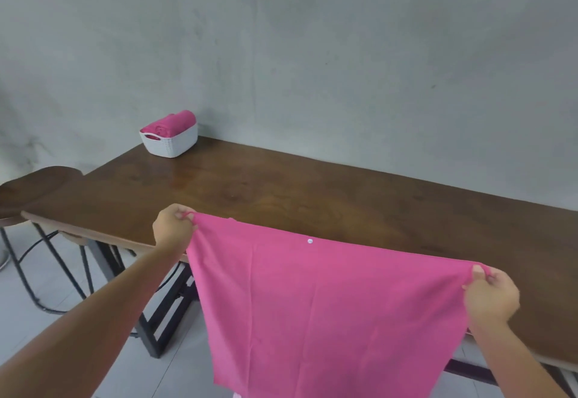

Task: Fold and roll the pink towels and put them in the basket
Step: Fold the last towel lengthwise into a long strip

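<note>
A pink towel (325, 313) hangs spread out in the air in front of the table's near edge. My left hand (172, 228) pinches its upper left corner and my right hand (489, 297) pinches its upper right corner, so the top edge is stretched taut between them. A small white dot sits near the middle of that top edge. Its lower end runs out of view at the bottom. A white basket (175, 144) stands at the far left of the table against the wall, holding rolled pink towels (170, 123).
The long dark wooden table (312, 197) runs along a grey wall. A wooden stool (28, 191) with black metal legs stands at the table's left end. The table's black frame and pale floor tiles show below.
</note>
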{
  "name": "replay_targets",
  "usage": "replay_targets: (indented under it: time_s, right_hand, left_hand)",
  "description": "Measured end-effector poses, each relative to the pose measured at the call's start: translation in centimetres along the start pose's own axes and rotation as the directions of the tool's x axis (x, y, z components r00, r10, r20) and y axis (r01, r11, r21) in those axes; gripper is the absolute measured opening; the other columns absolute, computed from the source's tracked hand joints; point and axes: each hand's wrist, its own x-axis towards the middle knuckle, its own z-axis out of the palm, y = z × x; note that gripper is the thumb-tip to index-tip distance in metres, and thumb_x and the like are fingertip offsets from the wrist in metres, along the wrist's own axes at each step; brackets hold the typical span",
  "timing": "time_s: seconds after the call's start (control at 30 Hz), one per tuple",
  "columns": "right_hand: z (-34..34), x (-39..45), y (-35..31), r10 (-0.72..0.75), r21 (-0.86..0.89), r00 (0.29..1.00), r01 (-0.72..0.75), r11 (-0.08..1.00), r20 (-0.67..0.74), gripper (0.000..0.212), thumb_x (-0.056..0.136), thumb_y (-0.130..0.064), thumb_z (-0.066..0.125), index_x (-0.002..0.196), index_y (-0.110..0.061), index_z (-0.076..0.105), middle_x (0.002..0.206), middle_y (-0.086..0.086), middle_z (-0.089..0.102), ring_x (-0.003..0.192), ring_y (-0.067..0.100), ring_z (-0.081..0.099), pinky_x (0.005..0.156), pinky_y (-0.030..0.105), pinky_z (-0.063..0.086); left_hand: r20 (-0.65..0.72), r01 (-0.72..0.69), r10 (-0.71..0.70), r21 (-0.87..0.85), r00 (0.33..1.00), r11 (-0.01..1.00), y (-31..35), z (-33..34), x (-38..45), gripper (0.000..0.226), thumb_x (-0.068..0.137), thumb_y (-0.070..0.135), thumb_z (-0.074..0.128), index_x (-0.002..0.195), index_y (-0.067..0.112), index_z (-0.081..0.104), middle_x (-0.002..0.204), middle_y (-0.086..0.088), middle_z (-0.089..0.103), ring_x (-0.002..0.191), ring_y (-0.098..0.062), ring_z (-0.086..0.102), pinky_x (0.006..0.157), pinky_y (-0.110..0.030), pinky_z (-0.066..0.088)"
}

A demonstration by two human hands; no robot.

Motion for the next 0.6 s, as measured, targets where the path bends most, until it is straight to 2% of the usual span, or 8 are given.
replay_targets:
  time_s: [0.03, 0.1, 0.2, 0.3, 0.4, 0.5, 0.57, 0.6]
  right_hand:
    - [0.7, 0.9, 0.2, 0.029, -0.032, 1.000, -0.029, 0.999, -0.007, 0.024, 0.095, -0.034, 0.055, 0.095, -0.013, 0.065, 0.096, 0.023, 0.070, 0.092, 0.038, 0.066, 0.087, 0.043, 0.050]
    - [1.9, 2.1, 0.7, 0.076, -0.059, 0.997, -0.077, 0.995, -0.021, 0.023, 0.099, -0.020, 0.056, 0.106, 0.000, 0.067, 0.103, 0.025, 0.068, 0.102, 0.041, 0.063, 0.095, 0.047, 0.047]
    - [3.4, 3.4, 2.4, 0.111, -0.062, 0.994, -0.110, 0.992, 0.009, 0.020, 0.099, -0.019, 0.056, 0.106, -0.003, 0.067, 0.102, 0.023, 0.069, 0.102, 0.041, 0.065, 0.097, 0.049, 0.049]
    - [4.9, 4.3, 4.4, 0.123, -0.069, 0.992, -0.122, 0.990, 0.011, 0.016, 0.098, -0.019, 0.056, 0.101, -0.006, 0.066, 0.086, 0.018, 0.070, 0.091, 0.038, 0.067, 0.088, 0.042, 0.052]
    - [5.8, 4.0, 5.3, 0.079, -0.043, 0.997, -0.079, 0.996, 0.015, 0.014, 0.102, -0.017, 0.054, 0.099, -0.005, 0.061, 0.070, 0.002, 0.059, 0.076, 0.030, 0.066, 0.065, 0.018, 0.047]
    - [6.8, 4.2, 6.4, 0.007, -0.054, 1.000, -0.005, 0.999, 0.030, 0.014, 0.103, -0.017, 0.052, 0.099, -0.006, 0.059, 0.075, 0.009, 0.063, 0.078, 0.031, 0.065, 0.076, 0.035, 0.047]
    - [7.3, 5.0, 6.7, -0.016, -0.058, 0.999, 0.018, 0.998, 0.042, 0.012, 0.104, -0.021, 0.052, 0.097, -0.012, 0.057, 0.075, 0.010, 0.067, 0.074, 0.023, 0.065, 0.076, 0.031, 0.045]
    - [7.6, 5.5, 6.6, -0.014, -0.060, 0.999, 0.017, 0.998, 0.051, 0.012, 0.104, -0.022, 0.051, 0.097, -0.014, 0.057, 0.073, 0.007, 0.066, 0.071, 0.017, 0.063, 0.073, 0.024, 0.043]
  left_hand:
    - [-0.023, 0.013, -0.012, 0.043, 1.000, 0.999, 0.2, 1.3, 0.3, 0.017, 0.093, 0.004, 0.057, 0.097, 0.011, 0.072, 0.093, -0.004, 0.069, 0.092, -0.026, 0.065, 0.082, -0.031, 0.051]
    - [-0.058, 0.048, -0.042, 0.108, 0.997, 0.993, 0.3, 3.8, 0.7, 0.022, 0.093, 0.004, 0.052, 0.099, 0.009, 0.073, 0.099, -0.009, 0.070, 0.099, -0.033, 0.064, 0.085, -0.036, 0.049]
    - [-0.097, 0.088, -0.076, 0.134, 0.992, 0.987, -0.3, 6.7, 1.0, 0.023, 0.094, 0.002, 0.049, 0.100, 0.007, 0.071, 0.103, -0.013, 0.069, 0.101, -0.035, 0.063, 0.086, -0.039, 0.049]
    - [-0.135, 0.118, -0.098, 0.150, 0.986, 0.982, -1.1, 8.8, 1.2, 0.022, 0.096, 0.001, 0.048, 0.102, 0.006, 0.069, 0.106, -0.014, 0.068, 0.105, -0.036, 0.061, 0.084, -0.034, 0.042]
    - [-0.183, 0.172, -0.147, 0.129, 0.972, 0.977, -2.0, 10.6, 1.5, 0.022, 0.097, 0.002, 0.047, 0.103, 0.007, 0.068, 0.108, -0.015, 0.068, 0.104, -0.036, 0.061, 0.085, -0.036, 0.043]
    - [-0.186, 0.144, -0.115, 0.150, 0.976, 0.978, -3.1, 12.2, 1.9, 0.022, 0.098, 0.003, 0.046, 0.101, 0.008, 0.067, 0.106, -0.014, 0.067, 0.100, -0.033, 0.060, 0.083, -0.035, 0.041]
    - [-0.176, 0.074, -0.041, 0.186, 0.983, 0.980, -3.6, 13.2, 2.4, 0.020, 0.098, 0.003, 0.047, 0.098, 0.010, 0.066, 0.105, -0.012, 0.066, 0.096, -0.029, 0.058, 0.083, -0.036, 0.041]
    - [-0.173, 0.044, -0.007, 0.208, 0.985, 0.977, -3.7, 13.7, 2.8, 0.020, 0.097, 0.003, 0.048, 0.097, 0.011, 0.065, 0.105, -0.012, 0.065, 0.095, -0.028, 0.057, 0.083, -0.037, 0.042]
